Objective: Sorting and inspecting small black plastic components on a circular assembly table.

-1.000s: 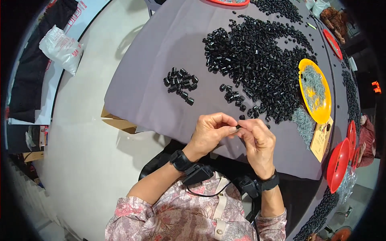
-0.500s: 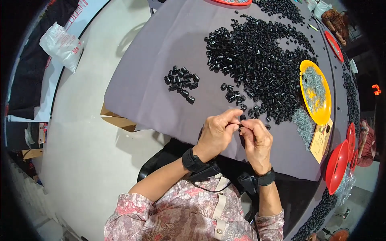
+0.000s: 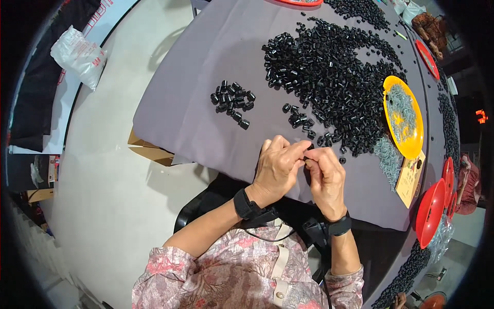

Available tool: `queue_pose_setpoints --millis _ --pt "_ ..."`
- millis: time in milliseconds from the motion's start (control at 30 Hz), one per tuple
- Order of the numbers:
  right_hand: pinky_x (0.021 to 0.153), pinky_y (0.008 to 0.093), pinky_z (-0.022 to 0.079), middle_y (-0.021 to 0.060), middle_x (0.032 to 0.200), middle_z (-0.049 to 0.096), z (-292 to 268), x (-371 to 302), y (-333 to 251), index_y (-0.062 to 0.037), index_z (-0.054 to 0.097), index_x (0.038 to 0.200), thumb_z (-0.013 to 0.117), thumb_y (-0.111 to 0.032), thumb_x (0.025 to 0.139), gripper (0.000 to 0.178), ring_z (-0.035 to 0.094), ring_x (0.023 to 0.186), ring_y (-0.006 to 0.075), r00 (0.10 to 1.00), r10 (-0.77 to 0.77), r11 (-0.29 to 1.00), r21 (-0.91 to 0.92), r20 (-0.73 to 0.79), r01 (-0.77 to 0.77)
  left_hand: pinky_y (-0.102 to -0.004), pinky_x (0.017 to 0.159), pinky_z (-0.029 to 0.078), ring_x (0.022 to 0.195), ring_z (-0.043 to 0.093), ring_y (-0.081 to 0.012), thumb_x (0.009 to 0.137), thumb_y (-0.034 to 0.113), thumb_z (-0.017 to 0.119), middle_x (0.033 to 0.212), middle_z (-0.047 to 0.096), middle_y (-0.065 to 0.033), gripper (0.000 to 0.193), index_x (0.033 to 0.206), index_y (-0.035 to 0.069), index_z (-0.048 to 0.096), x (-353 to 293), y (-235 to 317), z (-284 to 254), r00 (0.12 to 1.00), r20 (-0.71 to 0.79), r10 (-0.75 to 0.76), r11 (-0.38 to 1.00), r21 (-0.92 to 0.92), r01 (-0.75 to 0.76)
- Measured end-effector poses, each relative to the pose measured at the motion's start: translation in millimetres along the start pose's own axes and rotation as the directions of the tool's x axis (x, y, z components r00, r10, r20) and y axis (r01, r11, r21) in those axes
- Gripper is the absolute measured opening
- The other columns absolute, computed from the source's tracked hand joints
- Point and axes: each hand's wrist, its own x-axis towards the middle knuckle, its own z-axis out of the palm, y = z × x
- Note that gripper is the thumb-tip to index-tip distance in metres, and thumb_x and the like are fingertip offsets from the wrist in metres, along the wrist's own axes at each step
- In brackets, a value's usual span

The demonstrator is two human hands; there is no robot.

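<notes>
My left hand (image 3: 278, 167) and my right hand (image 3: 327, 180) meet fingertip to fingertip over the front part of a grey-covered table (image 3: 206, 134). Between the left thumb and forefinger a small black plastic piece is pinched, mostly covered by the fingers. The right thumb and forefinger press together right beside it; whatever they grip is too small to make out. Just beyond the hands spreads a large heap of short black cylindrical pieces (image 3: 329, 77). Farther left lies a small separate cluster of the same black pieces (image 3: 231, 100).
A yellow plate (image 3: 419, 139) of thin grey pieces stands right of the heap, and more thin grey pieces (image 3: 388, 159) lie beside it near a tan card (image 3: 407, 185). Red bowls, including a large one (image 3: 431, 213), line the right side. Other people sit at the far right.
Both hands stay close together, with small finger shifts. The left fingers have curled and lifted slightly, and the right fingertips have edged inward. The heap and cluster look the same.
</notes>
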Motion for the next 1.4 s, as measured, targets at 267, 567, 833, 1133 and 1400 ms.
queue_pose_setpoints --millis 267,567,833,1133,1400 --pt "0.063 0.0309 0.049 0.0106 0.088 0.061 -0.1 -0.1 -1.3 0.0005 0.063 0.100 0.057 0.011 0.085 0.019 0.060 0.071 0.0224 0.999 -0.036 0.999 -0.012 0.005 0.036 -0.0362 0.077 0.037 0.083 0.054 -0.0218 0.072 -0.001 0.068 0.086 0.063 -0.0008 0.043 0.114 0.007 0.062 3.8 -4.9 -0.7 0.999 0.036 0.026 0.999 -0.035 -0.024" --pt "0.067 0.0383 0.051 0.0133 0.091 0.059 5.5 0.8 7.3 -0.0002 0.061 0.100 0.060 0.009 0.074 0.028 0.061 0.079 0.0312 0.972 -0.229 0.938 -0.255 0.053 0.235 -0.0345 0.078 0.037 0.079 0.054 -0.0230 0.077 0.006 0.067 0.088 0.066 -0.0029 0.031 0.109 0.006 0.065 8.9 -12.6 -12.6 0.992 0.121 0.045 0.991 -0.132 -0.029" --pt "0.069 0.0392 0.050 0.0141 0.092 0.057 2.4 -4.4 11.7 -0.0002 0.058 0.105 0.060 0.007 0.078 0.027 0.059 0.080 0.0326 0.984 -0.174 0.968 -0.178 0.038 0.178 -0.0339 0.081 0.037 0.082 0.053 -0.0208 0.081 0.015 0.069 0.087 0.066 -0.0013 0.015 0.095 0.010 0.072 8.9 1.6 -11.4 0.982 0.167 -0.092 0.983 -0.142 0.116" --pt "0.074 0.0413 0.049 0.0151 0.093 0.055 8.6 -10.8 10.4 0.0008 0.056 0.109 0.058 0.008 0.076 0.033 0.057 0.085 0.0343 0.991 -0.129 0.969 -0.207 0.026 0.131 -0.0333 0.086 0.037 0.087 0.055 -0.0201 0.078 0.009 0.071 0.092 0.067 -0.0009 0.016 0.094 0.009 0.073 6.0 3.8 -6.0 0.977 0.138 -0.164 0.972 -0.145 0.184" --pt "0.078 0.0393 0.047 0.0141 0.091 0.053 4.3 -4.7 8.1 0.0019 0.056 0.107 0.058 0.002 0.076 0.031 0.056 0.085 0.0309 0.973 -0.216 0.927 -0.293 0.086 0.232 -0.0337 0.086 0.038 0.087 0.055 -0.0206 0.077 0.006 0.070 0.090 0.067 -0.0010 0.015 0.091 0.007 0.072 10.0 2.1 -8.1 0.981 0.142 -0.132 0.980 -0.129 0.150"
